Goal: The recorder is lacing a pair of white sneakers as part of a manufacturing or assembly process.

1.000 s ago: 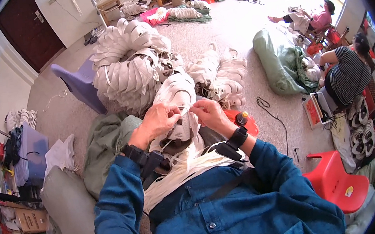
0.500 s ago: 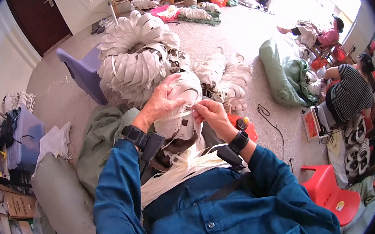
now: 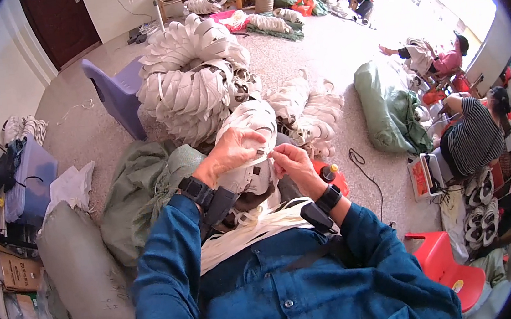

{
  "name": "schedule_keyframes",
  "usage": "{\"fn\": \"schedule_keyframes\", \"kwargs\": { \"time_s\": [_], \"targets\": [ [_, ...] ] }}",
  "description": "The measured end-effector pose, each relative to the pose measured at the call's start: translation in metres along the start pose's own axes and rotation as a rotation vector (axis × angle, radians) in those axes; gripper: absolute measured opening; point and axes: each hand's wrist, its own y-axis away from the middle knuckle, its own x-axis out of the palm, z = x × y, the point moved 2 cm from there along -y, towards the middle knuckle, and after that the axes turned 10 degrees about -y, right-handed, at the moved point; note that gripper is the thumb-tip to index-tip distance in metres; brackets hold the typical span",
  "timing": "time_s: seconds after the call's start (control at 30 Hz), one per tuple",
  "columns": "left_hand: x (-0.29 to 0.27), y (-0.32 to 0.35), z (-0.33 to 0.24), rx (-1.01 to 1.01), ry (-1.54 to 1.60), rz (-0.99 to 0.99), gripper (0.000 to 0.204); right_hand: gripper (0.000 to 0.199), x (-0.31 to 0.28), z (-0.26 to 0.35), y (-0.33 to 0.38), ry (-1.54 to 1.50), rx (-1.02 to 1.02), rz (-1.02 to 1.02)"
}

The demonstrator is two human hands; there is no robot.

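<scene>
A stack of nested white curved pieces that look like shoe uppers (image 3: 251,179) rests in front of my lap. My left hand (image 3: 233,152) lies over its upper side, thumb and fingers closed on the edge of the nearest upper. Close beside its fingertips, my right hand (image 3: 293,161) pinches the end of what looks like a thin white lace; my fingers hide most of it. Several loose flat white laces (image 3: 245,233) lie across my lap. Both wrists wear black straps with small boxes.
Large coils of stacked white uppers (image 3: 188,98) stand ahead, beside a purple chair (image 3: 113,97). Green sacks (image 3: 139,191) lie at left, another green sack (image 3: 385,110) at right. A red stool (image 3: 444,270) is near right. Several people sit at far right.
My left hand has moved down and right, its fingers drawn in toward my right fingertips. My right hand has shifted slightly right and down. The white strip stretched between them no longer shows plainly.
</scene>
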Motion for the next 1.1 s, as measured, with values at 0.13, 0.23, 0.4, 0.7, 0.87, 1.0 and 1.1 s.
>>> {"fn": "schedule_keyframes", "kwargs": {
  "time_s": [0.13,0.23,0.4,0.7,0.87,1.0,1.1],
  "targets": [
    [0.009,-0.001,-0.001,0.028,-0.133,0.028,0.034,0.016,-0.003,-0.005,0.0,-0.001,0.01,-0.004],
    [0.013,-0.002,-0.005,0.045,-0.292,0.034,0.033,0.016,-0.003,-0.004,0.003,-0.017,0.02,-0.027],
    [0.007,0.004,-0.001,0.031,-0.103,-0.015,0.032,0.017,-0.003,0.0,0.006,0.058,0.002,-0.048],
    [0.003,0.01,-0.006,-0.039,0.059,-0.032,0.028,0.021,-0.004,0.009,0.003,0.461,-0.181,-0.012],
    [0.007,0.01,-0.007,-0.135,0.074,-0.054,0.026,0.014,-0.003,0.004,-0.002,0.417,-0.197,0.055],
    [0.008,0.008,-0.01,-0.147,0.066,-0.039,0.024,0.011,-0.005,0.003,0.001,0.322,-0.107,0.075],
    [0.008,0.005,-0.008,-0.131,0.086,0.002,0.023,0.015,-0.004,0.006,0.002,0.296,-0.113,0.068]
  ]
}}
